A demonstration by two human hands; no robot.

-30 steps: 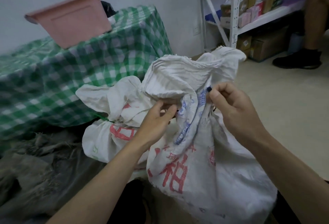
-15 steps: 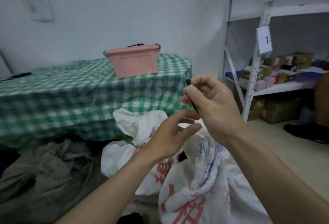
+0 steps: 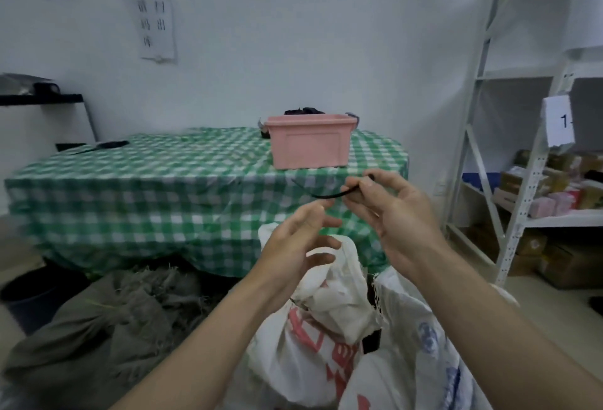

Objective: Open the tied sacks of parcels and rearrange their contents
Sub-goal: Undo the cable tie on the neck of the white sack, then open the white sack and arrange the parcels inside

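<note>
Your right hand (image 3: 396, 214) pinches the thin black tie (image 3: 329, 195), left hand (image 3: 295, 240) loose and empty; I'd drop it, then spread the white woven sack (image 3: 421, 344).

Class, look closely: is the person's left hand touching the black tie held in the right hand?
Apart. The head view shows checked cloth between the left hand fingertips and the black tie.

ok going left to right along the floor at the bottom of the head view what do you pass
dark bin → grey-brown sack → white sack with red print → white sack with blue print → cardboard boxes under the shelf
</note>
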